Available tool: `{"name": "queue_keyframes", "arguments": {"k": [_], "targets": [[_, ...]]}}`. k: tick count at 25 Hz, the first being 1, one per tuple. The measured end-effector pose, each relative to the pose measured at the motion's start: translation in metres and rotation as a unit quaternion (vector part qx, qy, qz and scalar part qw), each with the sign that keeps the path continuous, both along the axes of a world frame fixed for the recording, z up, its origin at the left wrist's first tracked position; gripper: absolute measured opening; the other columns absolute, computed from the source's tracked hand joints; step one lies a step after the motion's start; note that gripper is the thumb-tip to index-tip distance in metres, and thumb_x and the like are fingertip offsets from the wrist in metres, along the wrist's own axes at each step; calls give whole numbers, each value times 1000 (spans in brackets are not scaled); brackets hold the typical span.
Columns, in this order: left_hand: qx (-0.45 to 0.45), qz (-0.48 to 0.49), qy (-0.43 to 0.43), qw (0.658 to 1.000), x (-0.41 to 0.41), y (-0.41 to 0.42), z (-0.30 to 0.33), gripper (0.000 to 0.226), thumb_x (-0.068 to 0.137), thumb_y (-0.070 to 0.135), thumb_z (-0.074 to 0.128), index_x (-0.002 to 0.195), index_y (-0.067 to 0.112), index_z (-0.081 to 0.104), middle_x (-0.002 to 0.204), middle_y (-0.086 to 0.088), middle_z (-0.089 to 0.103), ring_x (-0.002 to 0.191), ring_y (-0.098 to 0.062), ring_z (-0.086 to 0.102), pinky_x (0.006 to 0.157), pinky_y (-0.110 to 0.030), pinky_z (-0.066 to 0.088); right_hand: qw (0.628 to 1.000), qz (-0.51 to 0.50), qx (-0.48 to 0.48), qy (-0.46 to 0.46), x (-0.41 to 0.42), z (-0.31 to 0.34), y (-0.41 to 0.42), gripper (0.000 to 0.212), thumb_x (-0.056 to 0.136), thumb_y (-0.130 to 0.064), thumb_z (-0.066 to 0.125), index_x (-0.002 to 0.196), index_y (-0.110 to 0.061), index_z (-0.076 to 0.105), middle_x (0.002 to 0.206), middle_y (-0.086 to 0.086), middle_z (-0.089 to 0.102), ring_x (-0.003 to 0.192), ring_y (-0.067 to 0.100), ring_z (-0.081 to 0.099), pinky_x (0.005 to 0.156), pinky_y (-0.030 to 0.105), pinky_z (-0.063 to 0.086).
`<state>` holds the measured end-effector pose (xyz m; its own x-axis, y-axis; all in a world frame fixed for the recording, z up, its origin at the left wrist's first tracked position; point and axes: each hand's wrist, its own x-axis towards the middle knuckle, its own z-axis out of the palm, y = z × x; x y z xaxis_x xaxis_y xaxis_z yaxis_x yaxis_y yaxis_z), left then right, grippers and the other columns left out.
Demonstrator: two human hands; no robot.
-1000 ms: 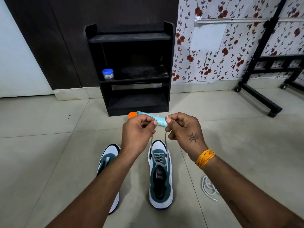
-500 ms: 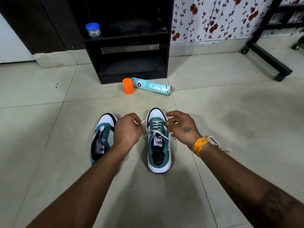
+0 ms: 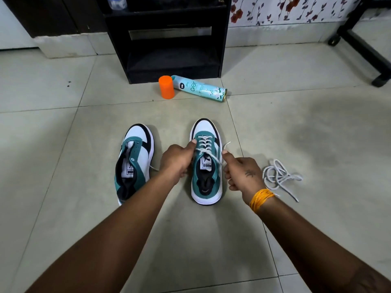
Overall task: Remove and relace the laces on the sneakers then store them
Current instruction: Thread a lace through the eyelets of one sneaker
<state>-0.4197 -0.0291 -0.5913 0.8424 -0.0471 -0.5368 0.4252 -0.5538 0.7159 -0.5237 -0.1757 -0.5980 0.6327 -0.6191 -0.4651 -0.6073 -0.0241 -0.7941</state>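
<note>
Two green, white and black sneakers stand side by side on the tiled floor. The right sneaker (image 3: 206, 182) carries a white lace (image 3: 204, 144) threaded through its eyelets. My left hand (image 3: 176, 160) is at that shoe's left side, fingers curled, thumb on the lacing. My right hand (image 3: 241, 173) pinches the lace's right end, which runs up past my thumb. The left sneaker (image 3: 133, 159) has no lace in its eyelets. A loose white lace (image 3: 279, 176) lies in a heap on the floor right of my right hand.
An orange cap (image 3: 166, 87) and a pale blue spray can (image 3: 198, 88) lie beyond the shoes. Behind them stands a black shelf unit (image 3: 171, 39) against the wall. A black wheeled stand leg (image 3: 364, 45) crosses the far right.
Both hands came down from chest height to the right sneaker with the lace ends. The view tilted down, and the lace now sits tighter across the shoe.
</note>
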Motion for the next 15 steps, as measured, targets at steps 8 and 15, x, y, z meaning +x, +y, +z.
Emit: {"name": "queue_keyframes", "arguments": {"k": [8, 15], "targets": [[-178, 52, 32, 982, 0, 1, -2, 14, 94, 12, 70, 82, 13, 64, 66, -2, 60, 49, -11, 44, 46, -23, 35, 983, -7, 178, -31, 10, 5, -3, 10, 89, -18, 72, 88, -9, 69, 68, 5, 60, 52, 15, 51, 49, 25, 52], [-268, 95, 31, 958, -1, 5, 9, 14, 97, 2, 59, 86, 8, 66, 74, -6, 66, 52, -11, 51, 45, -21, 41, 966, -44, 218, -132, 13, 21, -11, 4, 88, 2, 68, 89, -2, 67, 69, 11, 65, 53, 16, 56, 50, 26, 55]]}}
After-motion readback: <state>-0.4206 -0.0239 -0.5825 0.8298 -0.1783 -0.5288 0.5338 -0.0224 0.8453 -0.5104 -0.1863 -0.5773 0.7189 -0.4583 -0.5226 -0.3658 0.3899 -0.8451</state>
